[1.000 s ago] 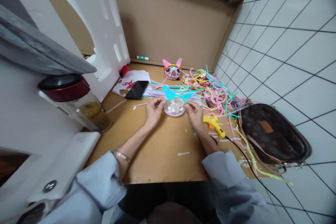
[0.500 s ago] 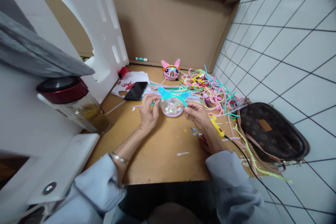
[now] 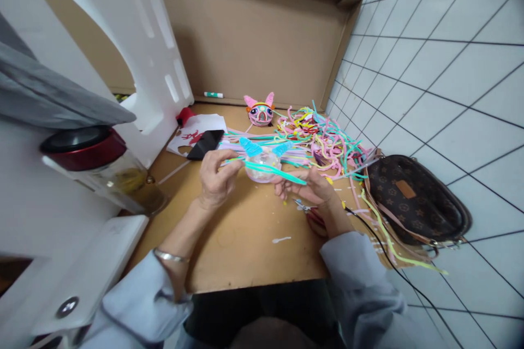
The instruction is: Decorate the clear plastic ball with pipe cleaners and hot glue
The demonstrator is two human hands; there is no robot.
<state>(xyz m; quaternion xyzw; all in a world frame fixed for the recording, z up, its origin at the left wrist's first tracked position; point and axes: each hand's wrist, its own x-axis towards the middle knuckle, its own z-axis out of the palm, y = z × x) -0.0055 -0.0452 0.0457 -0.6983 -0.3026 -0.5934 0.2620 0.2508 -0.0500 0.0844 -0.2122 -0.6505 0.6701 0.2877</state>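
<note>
A turquoise pipe cleaner (image 3: 282, 172) stretches between my hands, in front of a clear round ball (image 3: 262, 163) with two blue fuzzy ears (image 3: 250, 147). My left hand (image 3: 216, 177) pinches its left end between thumb and fingertips. At the other end, my right hand (image 3: 307, 188) is turned partly palm up, with the strip's tip between thumb and fingers. The ball sits on the table, partly hidden by the strip. Scissors (image 3: 303, 206) with red handles lie beneath my right hand and wrist.
Behind stands a finished-looking pink-eared figure (image 3: 261, 113). Pipe cleaners are heaped (image 3: 327, 142) at the back right. A phone (image 3: 207, 144) lies on cut paper at the left, near a glass jar (image 3: 123, 180). A brown bag (image 3: 417, 199) and a black cord (image 3: 380, 245) are right.
The turquoise strip has come down from its arch over the ball and is now straighter and lower. My right hand has turned and its fingers have spread. The camera view has shifted slightly.
</note>
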